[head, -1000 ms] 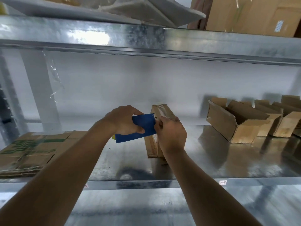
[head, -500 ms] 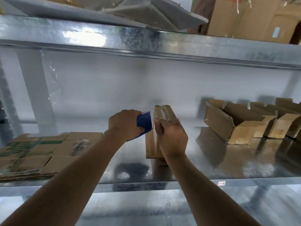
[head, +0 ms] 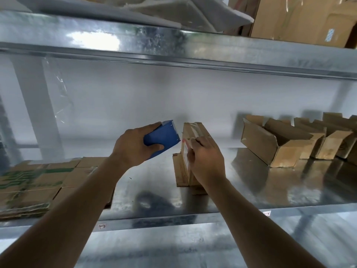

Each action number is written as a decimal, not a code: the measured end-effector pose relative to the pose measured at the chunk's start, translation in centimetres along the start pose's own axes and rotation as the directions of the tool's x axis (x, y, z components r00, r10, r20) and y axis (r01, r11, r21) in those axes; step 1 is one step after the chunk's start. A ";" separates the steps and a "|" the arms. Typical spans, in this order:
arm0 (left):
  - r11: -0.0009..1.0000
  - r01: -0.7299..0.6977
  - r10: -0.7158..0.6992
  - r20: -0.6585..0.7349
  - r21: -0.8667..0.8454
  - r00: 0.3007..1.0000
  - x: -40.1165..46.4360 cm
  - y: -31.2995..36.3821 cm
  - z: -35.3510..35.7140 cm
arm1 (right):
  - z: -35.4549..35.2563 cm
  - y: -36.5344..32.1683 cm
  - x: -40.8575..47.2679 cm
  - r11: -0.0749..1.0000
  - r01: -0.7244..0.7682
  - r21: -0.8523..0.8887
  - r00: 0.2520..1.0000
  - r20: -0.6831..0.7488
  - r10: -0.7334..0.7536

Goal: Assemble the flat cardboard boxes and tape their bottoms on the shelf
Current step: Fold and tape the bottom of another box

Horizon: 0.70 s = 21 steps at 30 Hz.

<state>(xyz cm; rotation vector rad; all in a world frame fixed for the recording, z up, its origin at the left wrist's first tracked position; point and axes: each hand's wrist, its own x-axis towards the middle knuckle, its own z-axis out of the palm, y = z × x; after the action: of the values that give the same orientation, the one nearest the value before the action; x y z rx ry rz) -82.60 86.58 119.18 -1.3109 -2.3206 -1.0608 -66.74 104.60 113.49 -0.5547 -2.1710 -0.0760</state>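
Box (head: 193, 132) under right hand (head: 206, 163), taped

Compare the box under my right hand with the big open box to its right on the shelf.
The box under the right hand stands with its taped end up; the open box lies on its side. The first is closed on top, with clear tape across it; the second gapes, flaps spread. The first is being touched; the second sits alone. Both are plain brown cardboard on the metal shelf.

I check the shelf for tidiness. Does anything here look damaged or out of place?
Loose clear film hangs off the left post, ragged and crumpled. The open boxes at right lie tipped on their sides.
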 end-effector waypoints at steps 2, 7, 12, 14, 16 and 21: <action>0.996 -0.032 0.030 -0.014 -0.085 0.999 -0.2 -1.0 -0.1 | -0.9 -0.2 -0.3 1.000 0.008 0.021 1.000 -0.004 -0.008; 0.960 -0.088 0.080 -0.041 -0.264 0.996 -0.4 -2.6 -0.9 | -4.2 -0.1 -0.7 0.999 0.036 -0.019 0.995 -0.093 -0.037; 0.933 -0.143 0.139 -0.034 -0.330 0.990 -0.5 -2.9 -1.2 | -4.7 0.6 -1.5 0.980 0.004 -0.198 1.000 0.008 -0.003; 0.926 -0.150 0.149 -0.030 -0.347 0.988 -0.5 -2.9 -1.2 | -4.9 0.6 -1.4 0.971 0.014 -0.240 0.999 0.050 -0.002; 0.921 -0.157 0.158 -0.027 -0.358 0.987 -0.5 -2.9 -1.3 | -5.5 0.2 -1.3 0.970 0.009 -0.243 0.994 0.112 0.019; 0.902 -0.181 0.185 -0.028 -0.393 0.982 -0.6 -2.8 -1.9 | -7.4 -0.1 -0.9 0.978 -0.016 -0.207 0.986 0.158 0.050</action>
<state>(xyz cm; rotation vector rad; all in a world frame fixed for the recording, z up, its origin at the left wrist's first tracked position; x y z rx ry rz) -84.86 83.95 118.88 -1.6403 -2.0011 -1.5125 -60.82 102.41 117.41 -0.7365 -2.3267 -0.2466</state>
